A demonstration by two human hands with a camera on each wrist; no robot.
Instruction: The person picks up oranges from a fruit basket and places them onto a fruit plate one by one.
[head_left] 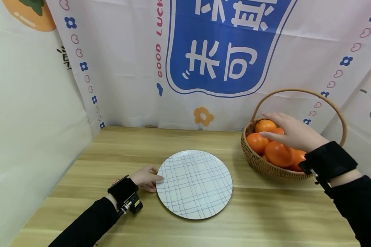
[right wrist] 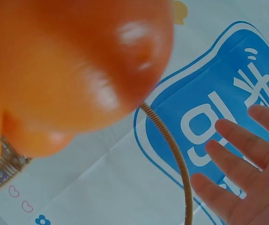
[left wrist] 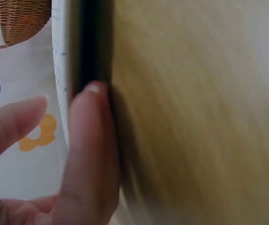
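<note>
apparently a reaching step is in hand: over the wicker basket (head_left: pixel 266 168), right of the plate (head_left: pixel 194 184), the right hand (head_left: pixel 296 133) hangs spread, fingers straight and holding nothing; the next move would call for curling round one of the fruits (head_left: pixel 278 153) without toppling the heap. at the plate's left rim, the left hand (head_left: pixel 146 177) touches the edge, likely steadying it; the left wrist view is too close to tell whether it grips.

beneath the plate, the table (head_left: pixel 266 212) shows smooth, pale, streaky wood grain. right of the plate, the basket is a tightly woven bowl with a hooped handle (head_left: pixel 300 90). the plate itself is round and white, crossed by thin bluish lines. smallest, the fruits are glossy, rounded and orange.
</note>
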